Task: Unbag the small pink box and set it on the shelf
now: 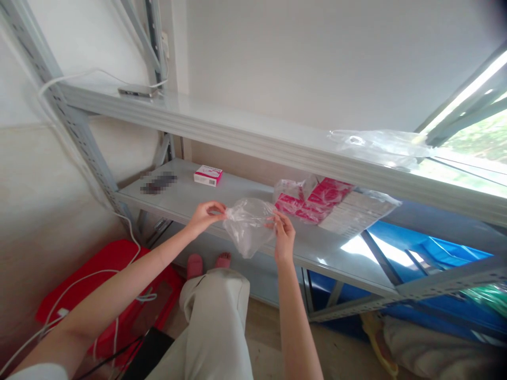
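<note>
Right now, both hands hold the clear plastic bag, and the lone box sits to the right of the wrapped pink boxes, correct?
Not quite: the head view shows the lone box to the left of the wrapped pink boxes. The left hand and right hand do hold the clear plastic bag.

Strong daylight glares in from the right

Dark item (159, 182) pixelated; clear bag (249, 232) blurred, mouth perhaps hidden.
</note>
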`<state>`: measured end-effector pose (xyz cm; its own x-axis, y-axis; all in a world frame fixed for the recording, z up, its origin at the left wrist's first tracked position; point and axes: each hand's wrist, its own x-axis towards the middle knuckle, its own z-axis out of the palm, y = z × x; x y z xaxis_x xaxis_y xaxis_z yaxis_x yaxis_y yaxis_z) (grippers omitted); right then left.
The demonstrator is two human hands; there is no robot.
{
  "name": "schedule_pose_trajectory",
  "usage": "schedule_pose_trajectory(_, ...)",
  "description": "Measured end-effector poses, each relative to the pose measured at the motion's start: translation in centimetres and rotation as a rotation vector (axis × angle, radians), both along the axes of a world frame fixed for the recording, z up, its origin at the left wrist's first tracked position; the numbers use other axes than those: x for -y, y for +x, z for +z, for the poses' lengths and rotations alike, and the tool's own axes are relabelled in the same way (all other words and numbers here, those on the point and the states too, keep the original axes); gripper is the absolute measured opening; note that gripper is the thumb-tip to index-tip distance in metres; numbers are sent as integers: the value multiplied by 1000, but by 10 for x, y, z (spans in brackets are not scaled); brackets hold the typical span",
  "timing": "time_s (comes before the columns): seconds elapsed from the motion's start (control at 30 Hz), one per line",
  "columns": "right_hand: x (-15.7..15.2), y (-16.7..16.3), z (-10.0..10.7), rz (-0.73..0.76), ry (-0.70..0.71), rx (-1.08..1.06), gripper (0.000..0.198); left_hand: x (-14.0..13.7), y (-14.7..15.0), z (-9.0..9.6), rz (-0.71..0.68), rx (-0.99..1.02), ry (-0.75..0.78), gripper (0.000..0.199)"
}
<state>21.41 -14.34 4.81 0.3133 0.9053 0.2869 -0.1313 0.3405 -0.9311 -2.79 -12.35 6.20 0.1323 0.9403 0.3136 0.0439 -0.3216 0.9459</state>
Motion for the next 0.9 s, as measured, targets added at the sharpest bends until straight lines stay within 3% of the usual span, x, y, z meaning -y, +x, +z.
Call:
schedule_pose_trajectory(0.17,4,-5,-3,31,-13,27,37,2,0,-3,-51,-32,7,42)
schedule_pose_trajectory(0.3,6,-13,-5,16,-19,41,36,5,8,-6,-31,-133,39,37)
schedule_pose_trajectory(0.5,8,-8,-4,-6,-23,50,34,11,4,5,-79,-204,93,37)
schedule_pose_trajectory(0.7,7,-12,-7,-24,-30,28,36,20,3,17,44,-466,245,30)
schedule_pose_trajectory(0.9,5,-17,-10,-22,-31,25,36,28,11,28,72,-472,412,26)
